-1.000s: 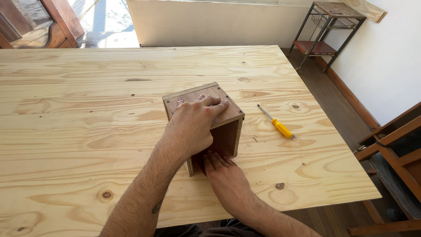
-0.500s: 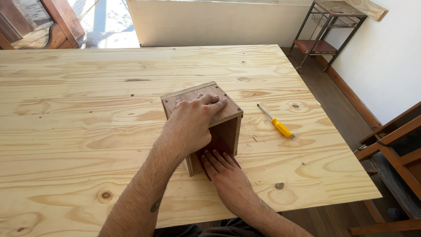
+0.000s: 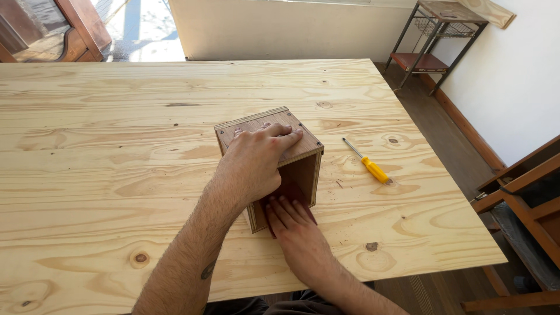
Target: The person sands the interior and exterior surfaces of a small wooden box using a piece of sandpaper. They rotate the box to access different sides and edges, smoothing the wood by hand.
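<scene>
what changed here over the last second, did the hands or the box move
The right hand drew back a little toward the person and then pushed in again, its fingers on a reddish sheet at the open mouth of the wooden box. The left hand stayed flat on top of the box. The box barely shifted; the yellow-handled screwdriver kept its place on the table.

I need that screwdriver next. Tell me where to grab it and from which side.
Take the screwdriver by its yellow handle, from above. It lies flat on the table, handle end toward the near right edge, with bare wood around it, right of the wooden box.
</scene>
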